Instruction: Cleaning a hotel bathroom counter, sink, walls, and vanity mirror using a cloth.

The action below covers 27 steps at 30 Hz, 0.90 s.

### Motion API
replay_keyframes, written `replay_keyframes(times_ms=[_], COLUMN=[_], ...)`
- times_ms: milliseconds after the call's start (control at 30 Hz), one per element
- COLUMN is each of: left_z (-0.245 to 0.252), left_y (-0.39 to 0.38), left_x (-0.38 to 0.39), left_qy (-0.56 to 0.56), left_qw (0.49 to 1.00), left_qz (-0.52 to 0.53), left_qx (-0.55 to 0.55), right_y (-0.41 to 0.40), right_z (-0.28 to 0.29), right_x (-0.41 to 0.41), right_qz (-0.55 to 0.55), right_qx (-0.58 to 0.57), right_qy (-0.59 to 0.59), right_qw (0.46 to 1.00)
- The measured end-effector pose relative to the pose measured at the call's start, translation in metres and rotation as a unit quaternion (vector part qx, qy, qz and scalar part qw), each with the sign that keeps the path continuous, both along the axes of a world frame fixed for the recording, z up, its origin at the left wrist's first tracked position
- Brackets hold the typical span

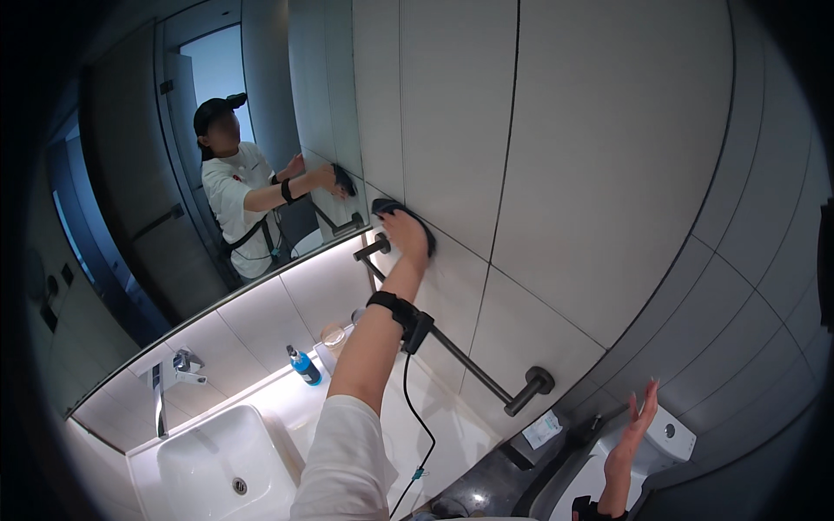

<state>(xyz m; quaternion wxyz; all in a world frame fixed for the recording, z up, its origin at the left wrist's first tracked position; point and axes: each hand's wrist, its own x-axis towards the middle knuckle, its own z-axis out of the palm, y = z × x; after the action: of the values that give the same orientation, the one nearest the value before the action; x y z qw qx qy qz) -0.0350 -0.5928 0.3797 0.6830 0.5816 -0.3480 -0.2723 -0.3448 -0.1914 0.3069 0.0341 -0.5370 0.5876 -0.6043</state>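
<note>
My left hand (405, 233) presses a dark cloth (427, 229) against the light tiled wall (456, 130), right beside the mirror's edge. Its fingers spread over the cloth and partly cover it. A black strap with a small device (404, 316) sits on that forearm, and a black cable hangs from it. My right hand (633, 426) is raised with nothing in it, its thumb apart from the fingers; in the view it overlaps the white toilet (586, 482). In the large mirror (130, 247) the cloth and both arms show again in my reflection.
Below my left arm, a dark metal towel bar (469, 361) juts from the wall. On the lit white counter (417, 417) are a blue pump bottle (304, 366) and a glass-like container (333, 337). A white basin (208, 456) and chrome tap (186, 368) lie left. A white packet (542, 430) hangs near the toilet.
</note>
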Motion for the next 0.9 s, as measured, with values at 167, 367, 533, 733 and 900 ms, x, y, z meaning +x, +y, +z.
replay_keyframes(times_ms=[167, 367, 533, 733, 900], left_z=[-0.032, -0.014, -0.011, -0.021, -0.015], left_y=[-0.078, -0.041, 0.034, 0.135, 0.215], left_x=[0.099, 0.037, -0.024, -0.097, -0.131], left_qy=[-0.306, 0.064, -0.061, -0.282, -0.384], left_qw=[0.929, 0.995, 0.983, 0.908, 0.825], left_qz=[0.161, 0.077, -0.001, -0.021, -0.152], left_qx=[0.133, 0.029, -0.174, -0.308, -0.386], right_y=[-0.001, 0.02, 0.009, -0.009, -0.008], right_z=[-0.005, -0.003, 0.004, 0.018, 0.014], right_x=[0.006, -0.017, -0.012, 0.003, -0.004], right_qz=[0.028, -0.028, 0.013, 0.081, 0.085], right_qx=[0.009, 0.066, 0.069, 0.014, 0.004], right_qy=[-0.006, 0.012, 0.04, 0.051, 0.042], right_qw=[1.0, 0.997, 0.997, 0.995, 0.995])
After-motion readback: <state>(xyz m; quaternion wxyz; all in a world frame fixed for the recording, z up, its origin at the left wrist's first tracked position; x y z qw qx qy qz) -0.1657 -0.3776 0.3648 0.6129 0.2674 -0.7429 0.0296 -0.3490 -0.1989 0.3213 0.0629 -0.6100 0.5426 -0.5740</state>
